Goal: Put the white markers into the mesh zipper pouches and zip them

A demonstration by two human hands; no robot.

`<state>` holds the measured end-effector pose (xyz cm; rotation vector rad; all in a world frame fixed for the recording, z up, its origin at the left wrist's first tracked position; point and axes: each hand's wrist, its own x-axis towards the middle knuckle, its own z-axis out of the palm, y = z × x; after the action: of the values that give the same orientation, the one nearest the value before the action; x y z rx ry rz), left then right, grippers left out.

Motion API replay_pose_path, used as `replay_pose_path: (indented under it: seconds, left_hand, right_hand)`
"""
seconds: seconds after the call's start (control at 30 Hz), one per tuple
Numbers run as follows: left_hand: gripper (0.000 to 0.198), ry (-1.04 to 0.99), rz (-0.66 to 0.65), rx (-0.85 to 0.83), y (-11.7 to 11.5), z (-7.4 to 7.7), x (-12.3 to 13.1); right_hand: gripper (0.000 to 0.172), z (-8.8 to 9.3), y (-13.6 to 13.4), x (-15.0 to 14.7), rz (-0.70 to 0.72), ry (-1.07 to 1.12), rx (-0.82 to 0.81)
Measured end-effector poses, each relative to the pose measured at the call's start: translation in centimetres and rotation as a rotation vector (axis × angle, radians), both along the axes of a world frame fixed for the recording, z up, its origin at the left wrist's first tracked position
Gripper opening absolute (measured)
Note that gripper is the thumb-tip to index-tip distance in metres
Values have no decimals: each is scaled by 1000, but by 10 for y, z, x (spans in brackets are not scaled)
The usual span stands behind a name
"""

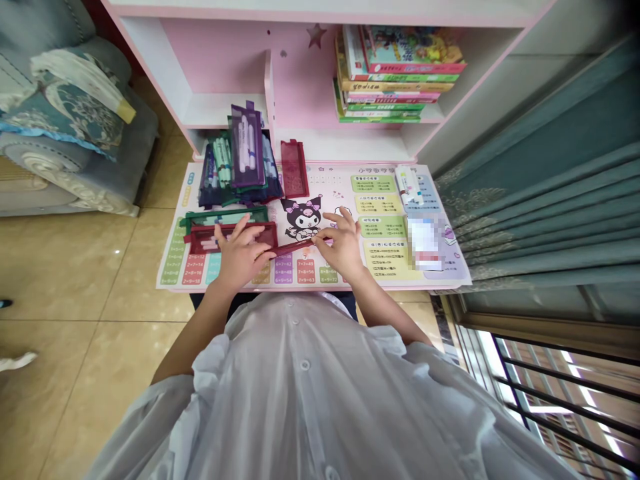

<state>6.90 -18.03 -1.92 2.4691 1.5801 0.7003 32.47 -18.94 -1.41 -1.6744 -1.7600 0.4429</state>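
Note:
A dark red see-through pencil pouch (200,239) with pens inside lies near the desk's front edge. My left hand (243,250) rests over its right part, fingers spread, thumb near the pouch's lower right corner. From that corner a narrow dark red strap (295,245) stretches to the right. Thumb and index finger of my right hand (343,243) pinch the strap's far end, the other fingers raised. Just behind the red pouch lies a green pouch (200,218) with light green pens, partly covered by it.
Several filled pouches are piled at the back left, a purple pouch (246,150) on top. Another red pouch (294,168) lies right of them. White-bodied pens (410,185) and a blurred phone-like object (425,243) lie at right. Stacked books (395,87) stand on the shelf.

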Motion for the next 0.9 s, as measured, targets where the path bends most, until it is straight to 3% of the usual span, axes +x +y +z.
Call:
replay_pose_path:
  seconds: [0.9]
  left_hand:
    - [11,5,4,14,3,3,-1]
  right_hand:
    - [16,-5,3,22,-117,7,30]
